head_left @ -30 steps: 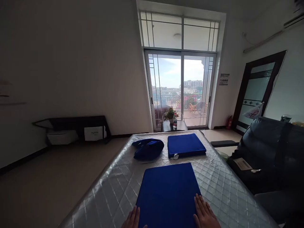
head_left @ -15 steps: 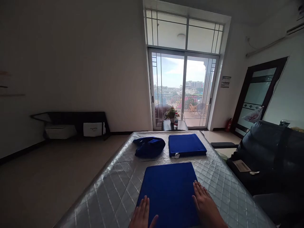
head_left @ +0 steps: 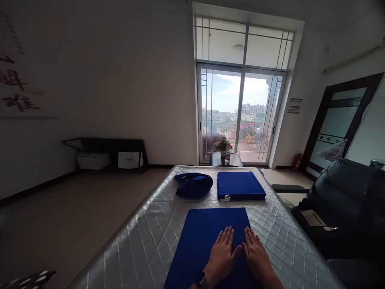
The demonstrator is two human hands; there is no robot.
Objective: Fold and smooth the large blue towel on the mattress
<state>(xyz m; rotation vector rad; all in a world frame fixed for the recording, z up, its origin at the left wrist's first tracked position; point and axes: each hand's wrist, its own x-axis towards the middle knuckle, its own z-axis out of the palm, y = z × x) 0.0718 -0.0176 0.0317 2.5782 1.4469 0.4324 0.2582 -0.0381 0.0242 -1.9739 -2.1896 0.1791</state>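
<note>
Directly in front of me a folded blue cloth (head_left: 200,237) lies flat on the table with the silver quilted cover (head_left: 144,237). My left hand (head_left: 222,253) rests palm down on the cloth, right of its middle, fingers stretched out. Beside it, my right hand (head_left: 255,249) lies flat along the cloth's right edge, thumb near the left thumb. Farther back sits a neat folded blue stack (head_left: 240,184) with a white tag at its front edge. To its left is a crumpled blue cloth bundle (head_left: 195,186).
A black armchair (head_left: 345,200) stands close on the right, with a card (head_left: 313,218) on its seat. Beyond the table are a small black table (head_left: 216,161), a plant (head_left: 223,145) and a bottle (head_left: 227,153). A low black bench (head_left: 108,146) stands along the left wall.
My left hand has slid right across the cloth, from its left edge to beside my right hand. The right hand stays at the right edge. The view has turned slightly left.
</note>
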